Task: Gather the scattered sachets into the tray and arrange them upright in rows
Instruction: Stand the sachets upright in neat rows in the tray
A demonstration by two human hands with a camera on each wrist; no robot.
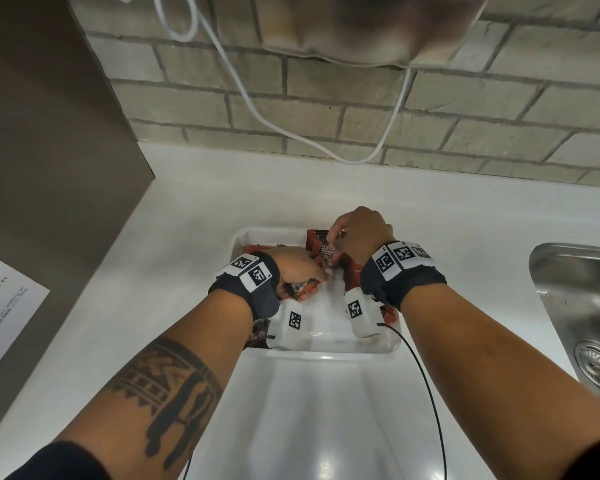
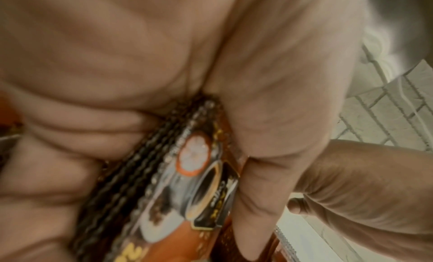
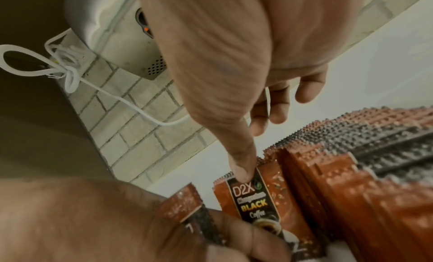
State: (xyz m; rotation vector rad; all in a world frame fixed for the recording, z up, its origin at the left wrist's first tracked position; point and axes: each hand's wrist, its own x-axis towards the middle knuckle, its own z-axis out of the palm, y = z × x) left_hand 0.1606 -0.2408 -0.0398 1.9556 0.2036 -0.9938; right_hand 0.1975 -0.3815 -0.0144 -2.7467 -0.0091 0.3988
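A white tray [image 1: 326, 352] stands on the white counter with both my hands inside it. My left hand [image 1: 300, 271] grips a stack of brown and orange coffee sachets [image 2: 187, 173] between thumb and curled fingers. Toward the tray's far right a row of sachets [image 3: 351, 173] stands upright. My right hand [image 1: 355, 232] is over that row. Its straight thumb [image 3: 241, 166] presses the top of the front sachet [image 3: 253, 201], labelled black coffee, while the other fingers hang loosely curled beyond it. More sachets [image 1: 258, 332] peek out under my left wrist at the tray's front left corner.
A steel sink [image 1: 575, 306] lies to the right of the tray. A white cable [image 1: 257, 112] hangs along the brick wall behind. A brown panel and a printed sheet [image 1: 0, 306] are on the left. A black wire [image 1: 426, 393] runs from my right wrist.
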